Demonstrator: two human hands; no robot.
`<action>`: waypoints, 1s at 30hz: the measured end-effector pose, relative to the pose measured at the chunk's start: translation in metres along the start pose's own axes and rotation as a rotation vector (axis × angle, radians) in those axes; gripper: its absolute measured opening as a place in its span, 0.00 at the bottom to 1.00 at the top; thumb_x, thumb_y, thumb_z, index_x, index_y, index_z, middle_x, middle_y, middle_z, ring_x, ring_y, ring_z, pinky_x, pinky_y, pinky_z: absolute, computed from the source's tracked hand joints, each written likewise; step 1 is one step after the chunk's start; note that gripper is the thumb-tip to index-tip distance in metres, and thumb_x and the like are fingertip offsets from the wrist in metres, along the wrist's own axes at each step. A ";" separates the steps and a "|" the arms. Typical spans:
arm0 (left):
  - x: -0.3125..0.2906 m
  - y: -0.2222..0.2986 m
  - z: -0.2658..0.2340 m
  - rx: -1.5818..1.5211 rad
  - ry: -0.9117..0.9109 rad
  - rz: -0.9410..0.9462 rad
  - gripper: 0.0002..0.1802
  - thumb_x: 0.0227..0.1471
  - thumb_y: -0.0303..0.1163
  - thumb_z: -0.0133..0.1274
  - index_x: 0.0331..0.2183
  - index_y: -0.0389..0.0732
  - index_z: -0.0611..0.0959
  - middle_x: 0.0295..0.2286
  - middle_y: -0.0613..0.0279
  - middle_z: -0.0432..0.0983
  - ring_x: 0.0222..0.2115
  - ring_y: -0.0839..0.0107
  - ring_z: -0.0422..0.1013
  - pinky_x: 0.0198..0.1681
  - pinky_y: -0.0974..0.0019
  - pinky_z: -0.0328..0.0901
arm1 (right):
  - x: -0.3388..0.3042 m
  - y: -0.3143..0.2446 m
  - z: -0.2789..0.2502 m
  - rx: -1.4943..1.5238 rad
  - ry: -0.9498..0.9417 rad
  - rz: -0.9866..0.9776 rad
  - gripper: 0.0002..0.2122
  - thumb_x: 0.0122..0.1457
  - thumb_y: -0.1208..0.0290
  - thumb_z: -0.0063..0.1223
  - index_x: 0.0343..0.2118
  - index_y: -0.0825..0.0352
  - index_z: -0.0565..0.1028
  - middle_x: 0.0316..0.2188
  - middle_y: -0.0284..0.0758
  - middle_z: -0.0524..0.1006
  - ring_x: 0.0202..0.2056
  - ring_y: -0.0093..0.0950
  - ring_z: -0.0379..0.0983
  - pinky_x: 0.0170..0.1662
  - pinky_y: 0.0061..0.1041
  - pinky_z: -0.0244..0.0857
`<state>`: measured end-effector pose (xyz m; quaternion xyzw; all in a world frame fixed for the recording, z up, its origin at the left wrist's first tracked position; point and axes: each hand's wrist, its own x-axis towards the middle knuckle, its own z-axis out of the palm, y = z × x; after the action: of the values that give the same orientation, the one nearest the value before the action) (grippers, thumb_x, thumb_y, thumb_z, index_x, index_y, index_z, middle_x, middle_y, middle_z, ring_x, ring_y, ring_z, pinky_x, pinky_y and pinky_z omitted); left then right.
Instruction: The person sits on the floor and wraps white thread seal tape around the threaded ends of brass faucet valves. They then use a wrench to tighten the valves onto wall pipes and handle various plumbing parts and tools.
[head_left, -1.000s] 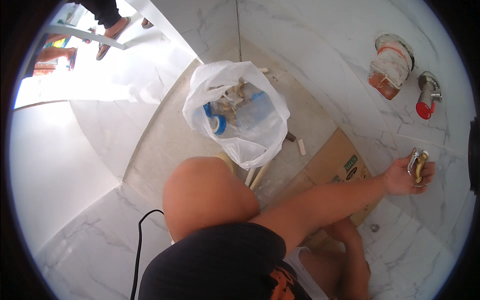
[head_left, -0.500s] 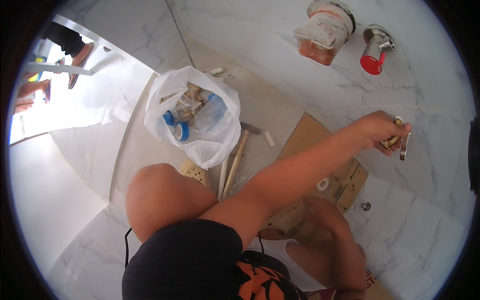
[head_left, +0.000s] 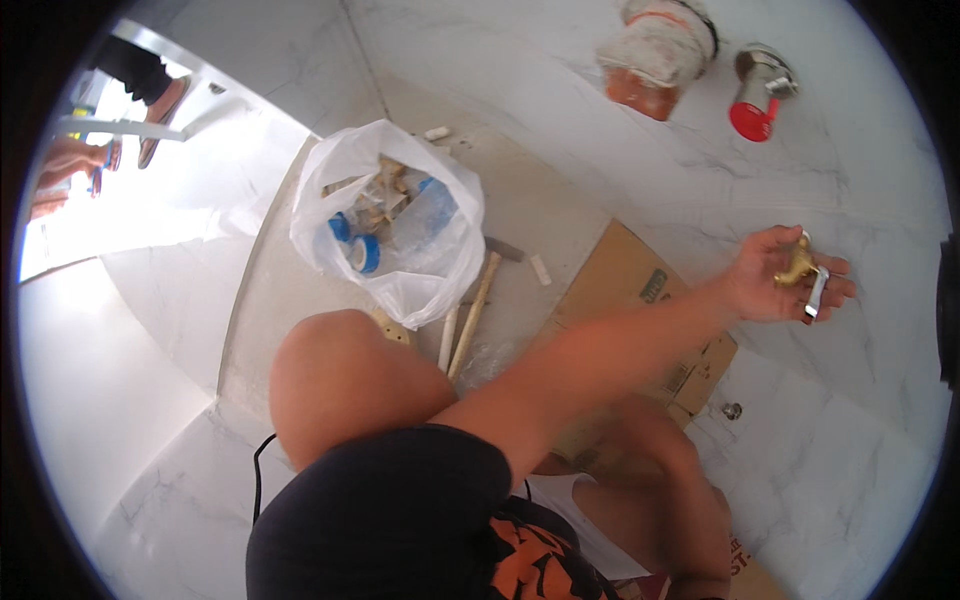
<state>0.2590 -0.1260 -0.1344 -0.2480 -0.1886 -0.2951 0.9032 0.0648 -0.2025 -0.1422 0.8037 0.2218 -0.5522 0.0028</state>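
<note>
A brass tap point(head_left: 796, 266) with a chrome lever stands out at the right, its pale end toward the marbled wall; whether it is fixed there I cannot tell. My left hand point(head_left: 762, 280) reaches across to it with the fingers stretched out behind and below the brass body. The thumb lies beside its upper end. My right arm point(head_left: 690, 480) is bent at the lower right, and its hand is lost behind my left forearm. Higher on the wall is a chrome valve with a red knob point(head_left: 752, 120).
A white plastic bag point(head_left: 455, 255) holds scraps and blue-rimmed tape rolls. Beside it lies a hammer point(head_left: 476, 315). Flattened cardboard point(head_left: 605, 280) covers floor below my arm. A crusted orange pipe stub point(head_left: 645, 85) juts from the wall. Other people's feet point(head_left: 160, 115) show at the upper left.
My left hand has loosened from its closed grip on the tap, and its fingers are now spread beneath it. The tap stays in nearly the same place. The view has shifted slightly.
</note>
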 end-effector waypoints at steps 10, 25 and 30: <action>0.048 -0.026 -0.026 -0.377 -0.320 0.027 0.24 0.52 0.51 0.50 0.12 0.49 0.68 0.18 0.69 0.65 0.22 0.68 0.64 0.28 0.62 0.63 | 0.004 0.017 0.018 0.190 0.188 -0.149 0.25 0.61 0.60 0.57 0.61 0.62 0.70 0.59 0.46 0.72 0.61 0.45 0.67 0.64 0.41 0.59; 0.002 0.033 0.045 0.911 0.733 -0.225 0.20 0.56 0.42 0.52 0.17 0.47 0.68 0.16 0.65 0.64 0.18 0.66 0.66 0.47 0.50 0.71 | 0.001 0.024 0.015 0.011 0.096 -0.057 0.19 0.62 0.58 0.56 0.51 0.65 0.75 0.44 0.49 0.80 0.47 0.49 0.77 0.50 0.46 0.70; -0.009 0.038 0.018 0.824 0.365 -0.187 0.26 0.57 0.54 0.56 0.23 0.44 0.71 0.20 0.62 0.68 0.20 0.66 0.69 0.44 0.56 0.72 | -0.002 0.015 0.011 -0.017 0.091 -0.071 0.19 0.62 0.58 0.57 0.50 0.66 0.75 0.43 0.49 0.80 0.46 0.49 0.77 0.49 0.47 0.71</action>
<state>0.2729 -0.0853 -0.1370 0.2059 -0.1497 -0.3146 0.9144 0.0597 -0.2192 -0.1480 0.8195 0.2548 -0.5129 -0.0198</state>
